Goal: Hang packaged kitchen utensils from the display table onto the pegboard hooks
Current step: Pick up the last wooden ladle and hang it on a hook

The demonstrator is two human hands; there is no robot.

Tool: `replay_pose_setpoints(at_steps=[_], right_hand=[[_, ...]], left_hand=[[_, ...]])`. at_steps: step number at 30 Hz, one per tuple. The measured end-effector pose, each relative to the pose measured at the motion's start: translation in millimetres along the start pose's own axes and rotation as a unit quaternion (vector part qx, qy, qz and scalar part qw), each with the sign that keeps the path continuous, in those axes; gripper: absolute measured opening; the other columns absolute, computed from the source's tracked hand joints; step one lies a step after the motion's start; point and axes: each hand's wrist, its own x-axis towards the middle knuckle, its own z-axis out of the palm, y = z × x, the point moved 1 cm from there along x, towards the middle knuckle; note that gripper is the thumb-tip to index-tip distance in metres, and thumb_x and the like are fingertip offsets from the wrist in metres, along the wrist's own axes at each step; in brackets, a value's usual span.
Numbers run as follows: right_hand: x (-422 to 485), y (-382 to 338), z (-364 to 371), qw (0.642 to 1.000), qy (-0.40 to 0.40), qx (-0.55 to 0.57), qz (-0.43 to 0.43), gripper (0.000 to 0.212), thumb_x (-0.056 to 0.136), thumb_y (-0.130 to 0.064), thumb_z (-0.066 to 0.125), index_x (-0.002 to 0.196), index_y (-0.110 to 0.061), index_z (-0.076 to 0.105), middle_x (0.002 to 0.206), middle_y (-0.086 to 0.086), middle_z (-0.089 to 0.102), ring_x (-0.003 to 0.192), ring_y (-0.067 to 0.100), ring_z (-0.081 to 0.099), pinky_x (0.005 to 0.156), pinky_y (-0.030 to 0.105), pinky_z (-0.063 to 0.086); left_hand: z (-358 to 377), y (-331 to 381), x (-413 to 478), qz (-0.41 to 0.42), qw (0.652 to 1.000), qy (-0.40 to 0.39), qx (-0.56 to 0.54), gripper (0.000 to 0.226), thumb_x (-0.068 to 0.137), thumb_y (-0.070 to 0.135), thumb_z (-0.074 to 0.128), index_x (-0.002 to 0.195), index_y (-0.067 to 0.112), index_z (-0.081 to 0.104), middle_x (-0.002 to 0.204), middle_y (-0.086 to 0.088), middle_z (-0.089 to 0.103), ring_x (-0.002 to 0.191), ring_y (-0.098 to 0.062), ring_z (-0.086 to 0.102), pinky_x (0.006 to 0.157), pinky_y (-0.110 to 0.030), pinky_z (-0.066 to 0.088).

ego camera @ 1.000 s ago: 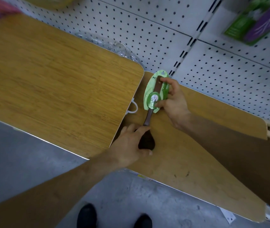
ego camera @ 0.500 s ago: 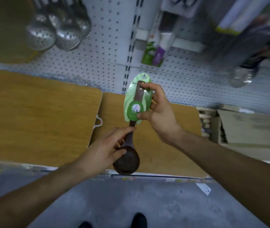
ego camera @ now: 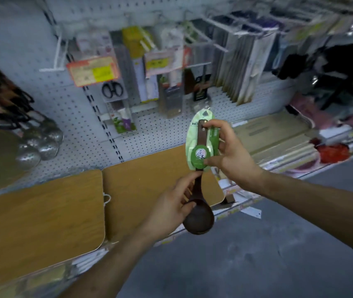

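A dark brown wooden spoon [ego camera: 199,220] with a green packaging card [ego camera: 201,145] on its handle is held in the air in front of the white pegboard [ego camera: 149,130]. My left hand [ego camera: 171,207] grips the lower handle just above the bowl. Higher up, my right hand [ego camera: 231,153] pinches the card's right side between thumb and fingers. The card's hang hole points up, below the row of hanging packages. The wooden display table [ego camera: 42,211] lies beneath and to the left.
Metal ladles [ego camera: 40,143] hang at the left of the pegboard. Packaged scissors [ego camera: 112,91], graters and other utensils hang on hooks above, with orange price tags [ego camera: 94,70]. Boxes and red goods fill the shelf at right. Grey floor lies below.
The spoon has been lifted off the table and raised towards the pegboard, with both hands still holding it. The view has tilted up to show the hanging goods.
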Motion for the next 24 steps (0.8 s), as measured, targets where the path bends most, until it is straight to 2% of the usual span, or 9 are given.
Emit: replay_pose_setpoints(at_steps=[2, 6, 10, 13, 16, 18, 20, 22, 24], right_hand=[[-8.4, -19.0, -37.8, 1.0, 0.017, 0.007, -0.009, 0.088, 0.076, 0.027, 0.074, 0.133, -0.036, 0.054, 0.134, 0.001, 0.063, 0.116, 0.023, 0.072, 0.075, 0.031, 0.062], [-15.8, -62.4, -111.7, 0.998, 0.037, -0.012, -0.042, 0.087, 0.076, 0.027, 0.072, 0.132, -0.037, 0.055, 0.132, -0.003, 0.065, 0.115, 0.02, 0.072, 0.078, 0.033, 0.063], [-11.3, -115.1, -176.1, 0.994, 0.019, -0.042, -0.1, 0.087, 0.078, 0.023, 0.072, 0.131, -0.044, 0.054, 0.128, -0.017, 0.065, 0.117, 0.017, 0.07, 0.083, 0.036, 0.065], [-3.8, -161.3, -210.8, 0.988, -0.008, -0.054, -0.144, 0.088, 0.079, 0.022, 0.073, 0.134, -0.043, 0.053, 0.133, -0.018, 0.061, 0.119, 0.013, 0.069, 0.079, 0.039, 0.067], [11.4, -204.5, -227.7, 0.982, -0.036, -0.069, -0.171, 0.089, 0.081, 0.021, 0.073, 0.138, -0.042, 0.05, 0.133, -0.012, 0.062, 0.112, 0.019, 0.073, 0.075, 0.053, 0.067], [23.1, -237.9, -231.4, 0.977, -0.055, -0.068, -0.192, 0.09, 0.079, 0.019, 0.073, 0.139, -0.043, 0.048, 0.135, -0.007, 0.062, 0.112, 0.025, 0.074, 0.075, 0.053, 0.067], [36.3, -271.3, -231.9, 0.973, -0.064, -0.061, -0.215, 0.089, 0.078, 0.016, 0.074, 0.138, -0.043, 0.047, 0.129, -0.012, 0.063, 0.11, 0.025, 0.075, 0.075, 0.052, 0.068], [50.4, -302.1, -229.4, 0.967, -0.068, -0.068, -0.234, 0.089, 0.077, 0.015, 0.074, 0.138, -0.045, 0.046, 0.126, -0.009, 0.064, 0.105, 0.029, 0.076, 0.072, 0.062, 0.065], [64.4, -329.5, -226.3, 0.962, -0.063, -0.077, -0.253, 0.092, 0.078, 0.016, 0.075, 0.136, -0.048, 0.045, 0.127, -0.001, 0.063, 0.1, 0.036, 0.075, 0.069, 0.068, 0.061]], left_hand=[[8.4, 37.2, 20.7, 0.015, 1.0, -0.002, 0.024, 0.094, 0.092, 0.008, 0.076, 0.154, 0.063, 0.032, 0.112, 0.028, 0.055, 0.097, -0.003, 0.061, 0.085, -0.022, 0.053], [23.2, 115.6, 62.7, 0.05, 0.997, 0.0, 0.06, 0.092, 0.09, 0.013, 0.076, 0.156, 0.058, 0.03, 0.112, 0.017, 0.058, 0.095, -0.009, 0.061, 0.088, -0.038, 0.056], [26.9, 185.0, 100.8, 0.09, 0.991, 0.032, 0.096, 0.089, 0.094, 0.019, 0.075, 0.156, 0.061, 0.027, 0.114, 0.035, 0.052, 0.102, -0.005, 0.06, 0.091, -0.03, 0.053], [20.6, 233.9, 119.5, 0.103, 0.987, 0.069, 0.106, 0.087, 0.095, 0.018, 0.074, 0.156, 0.06, 0.028, 0.112, 0.025, 0.059, 0.097, -0.008, 0.065, 0.087, -0.037, 0.058], [1.6, 273.8, 130.9, 0.117, 0.979, 0.106, 0.127, 0.087, 0.096, 0.021, 0.074, 0.155, 0.063, 0.026, 0.111, 0.024, 0.061, 0.093, -0.008, 0.068, 0.084, -0.037, 0.058], [-18.4, 299.3, 134.2, 0.125, 0.973, 0.129, 0.148, 0.089, 0.098, 0.024, 0.074, 0.155, 0.066, 0.022, 0.108, 0.032, 0.059, 0.093, -0.006, 0.069, 0.081, -0.032, 0.057], [-42.1, 321.5, 138.3, 0.132, 0.967, 0.147, 0.163, 0.089, 0.099, 0.026, 0.074, 0.156, 0.066, 0.018, 0.107, 0.03, 0.061, 0.096, -0.004, 0.068, 0.08, -0.03, 0.058], [-68.6, 339.3, 144.7, 0.138, 0.958, 0.169, 0.185, 0.091, 0.099, 0.027, 0.074, 0.158, 0.065, 0.016, 0.111, 0.025, 0.064, 0.099, -0.003, 0.067, 0.084, -0.033, 0.059], [-94.7, 354.4, 151.8, 0.145, 0.951, 0.185, 0.201, 0.095, 0.097, 0.026, 0.075, 0.157, 0.066, 0.015, 0.107, 0.024, 0.064, 0.094, -0.003, 0.068, 0.085, -0.036, 0.059]])
